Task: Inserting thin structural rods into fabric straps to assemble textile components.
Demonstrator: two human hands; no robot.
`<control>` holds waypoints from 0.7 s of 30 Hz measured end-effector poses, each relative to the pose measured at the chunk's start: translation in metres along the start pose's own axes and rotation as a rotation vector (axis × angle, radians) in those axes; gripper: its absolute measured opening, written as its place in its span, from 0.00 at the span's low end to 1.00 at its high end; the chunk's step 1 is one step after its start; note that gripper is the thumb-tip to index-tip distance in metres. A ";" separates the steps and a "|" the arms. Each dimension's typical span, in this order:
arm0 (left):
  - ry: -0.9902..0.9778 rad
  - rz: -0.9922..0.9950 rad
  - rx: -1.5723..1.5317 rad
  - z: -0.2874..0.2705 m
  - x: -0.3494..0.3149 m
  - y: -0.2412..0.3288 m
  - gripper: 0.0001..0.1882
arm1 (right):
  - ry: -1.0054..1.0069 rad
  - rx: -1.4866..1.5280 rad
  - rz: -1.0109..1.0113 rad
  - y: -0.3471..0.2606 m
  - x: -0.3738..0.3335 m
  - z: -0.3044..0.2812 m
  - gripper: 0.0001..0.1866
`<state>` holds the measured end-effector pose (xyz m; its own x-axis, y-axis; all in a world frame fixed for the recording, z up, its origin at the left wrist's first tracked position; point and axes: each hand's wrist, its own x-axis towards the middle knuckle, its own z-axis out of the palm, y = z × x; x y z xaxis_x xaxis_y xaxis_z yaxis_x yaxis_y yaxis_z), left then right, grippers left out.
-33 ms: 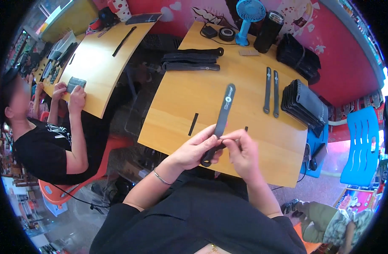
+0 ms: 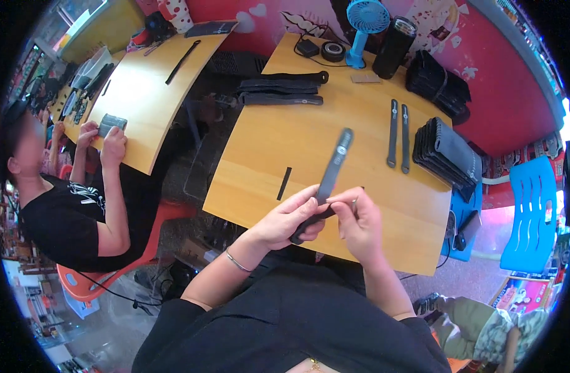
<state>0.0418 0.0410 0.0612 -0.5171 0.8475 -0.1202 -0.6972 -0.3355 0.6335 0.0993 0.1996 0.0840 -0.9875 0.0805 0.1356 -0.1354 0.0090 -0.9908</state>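
Strap in hand: dark strap, its printed end pointing away from me beyond the hands, its lower end below the left fingers.
Left hand: my left hand is clamped on the strap, thumb on top.
Right hand: my right hand is at the strap's right edge, thumb and forefinger close together; I cannot tell what they pinch.
Short strip: black strip on the desk, ahead and left of both hands.
Loose straps: paired straps, ahead and right of the right hand.
Working advice: I judge this as fine fingertip work at the edge. Grip close to the work point, keep the strap flat and untwisted, pull lightly.
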 end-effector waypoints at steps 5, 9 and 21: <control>-0.037 -0.092 0.086 0.006 -0.007 0.012 0.22 | 0.094 0.249 0.110 -0.004 0.016 -0.011 0.06; -0.122 -0.230 0.066 -0.022 -0.029 0.017 0.23 | 0.200 0.170 0.063 -0.011 0.035 -0.048 0.07; -0.140 -0.251 0.073 -0.073 -0.109 0.025 0.29 | 0.729 0.092 -0.411 -0.074 0.073 -0.144 0.09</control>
<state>0.0444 -0.0898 0.0344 -0.2564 0.9503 -0.1766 -0.7544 -0.0825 0.6512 0.0490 0.3486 0.1666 -0.5630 0.7123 0.4191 -0.5099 0.0997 -0.8544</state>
